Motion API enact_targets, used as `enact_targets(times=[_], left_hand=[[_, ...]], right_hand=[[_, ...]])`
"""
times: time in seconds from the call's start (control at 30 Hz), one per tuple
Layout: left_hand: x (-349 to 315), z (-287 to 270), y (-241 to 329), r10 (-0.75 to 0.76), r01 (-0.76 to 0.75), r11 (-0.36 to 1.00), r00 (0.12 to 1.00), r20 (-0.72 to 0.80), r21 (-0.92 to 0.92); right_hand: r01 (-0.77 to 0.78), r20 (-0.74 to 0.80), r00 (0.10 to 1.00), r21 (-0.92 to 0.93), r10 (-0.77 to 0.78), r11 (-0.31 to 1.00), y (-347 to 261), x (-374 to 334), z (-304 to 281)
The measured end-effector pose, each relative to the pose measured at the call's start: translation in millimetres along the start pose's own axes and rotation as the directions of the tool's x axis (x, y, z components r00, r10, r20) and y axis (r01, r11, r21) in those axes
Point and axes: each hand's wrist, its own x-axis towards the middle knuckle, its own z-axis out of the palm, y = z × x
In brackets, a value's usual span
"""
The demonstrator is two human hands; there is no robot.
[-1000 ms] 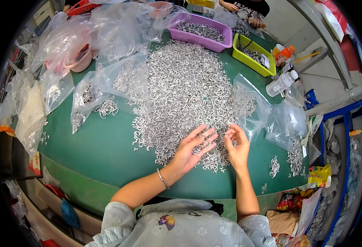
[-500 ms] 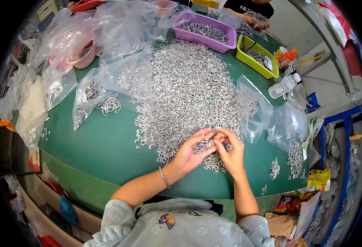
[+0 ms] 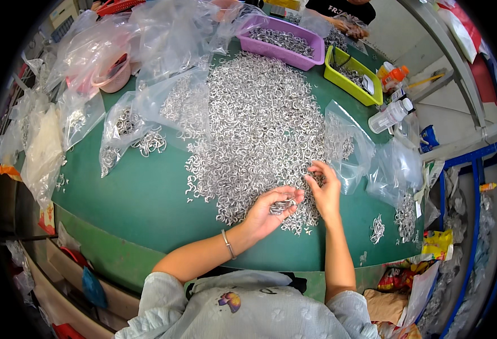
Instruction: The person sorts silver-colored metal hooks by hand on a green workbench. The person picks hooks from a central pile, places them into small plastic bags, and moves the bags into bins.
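Observation:
A broad heap of small silver metal rings (image 3: 259, 118), many of them C-shaped, covers the middle of the green table (image 3: 146, 203). My left hand (image 3: 261, 217) is cupped at the heap's near edge, its fingers curled round a small handful of rings (image 3: 279, 207). To its right, my right hand (image 3: 328, 198) hovers over the heap's right near side. Thumb and fingers there are apart, and I see nothing between them.
Clear plastic bags (image 3: 169, 34) crowd the far left; another bag (image 3: 347, 147) with rings lies at right. A purple basket (image 3: 282, 53) and a green basket (image 3: 350, 85) stand at the back, near bottles (image 3: 389, 116). A person (image 3: 344, 22) handles something at the far side.
My right hand has parted from the left and moved slightly right, its fingers spreading. My left hand has lowered slightly, still cupped round the rings.

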Motion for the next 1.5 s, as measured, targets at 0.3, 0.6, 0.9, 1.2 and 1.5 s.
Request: enact_targets(times=[0.3,0.6,0.9,1.2,1.5], left_hand=[[5.6,-16.6,-0.4,-0.004,0.004,1.000,0.997,0.077,-0.004],[0.5,-4.7,0.1,0.036,-0.035,0.998,0.999,-0.021,0.050],[3.3,-6.2,1.7,0.028,-0.028,0.999,1.000,-0.012,0.025],[4.1,-4.4,0.0,-0.034,0.040,0.987,0.999,-0.039,0.153],[5.4,-8.5,2.6,-0.031,0.026,0.980,0.999,0.024,0.197]], right_hand=[[0.002,-0.037,0.999,0.031,0.000,1.000,-3.8,10.3,5.9],[-0.099,0.266,0.964,0.438,-0.023,0.894,-37.4,9.0,0.4],[-0.029,0.170,0.985,0.081,0.014,0.996,-10.7,16.6,16.5],[-0.036,0.128,0.992,0.277,0.000,0.960,-26.1,19.0,-7.9],[0.177,-0.063,0.980,-0.182,-0.191,0.967,11.1,44.0,-5.4]])
